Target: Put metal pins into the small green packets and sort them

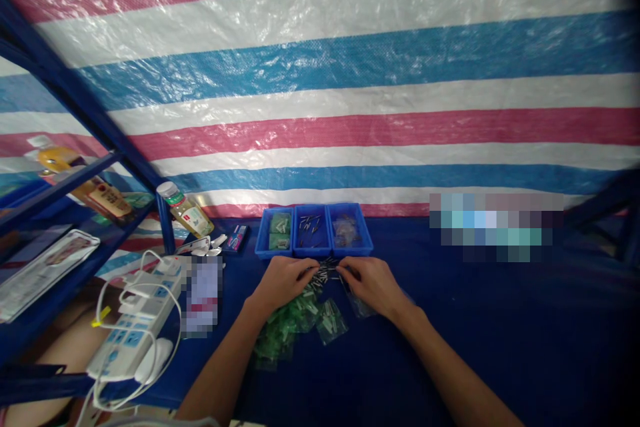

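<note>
A small pile of thin dark and silvery metal pins lies on the blue tabletop, between my two hands. At its left edge, my left hand has thumb and fingers drawn together; what they pinch is too small to make out. My right hand is pinched at the right edge of the pile, its fingertips also too fine to read. Below my left hand spreads a heap of small green-tinted plastic bags, with a bag of pale pieces beside it. Under my right hand a clear plastic bag partly shows.
Behind my hands stand three joined blue bins: the left holds green bags, the middle loose pins, the right clear bags. Leftward are a drink bottle, a power strip with white cables and a blue frame post.
</note>
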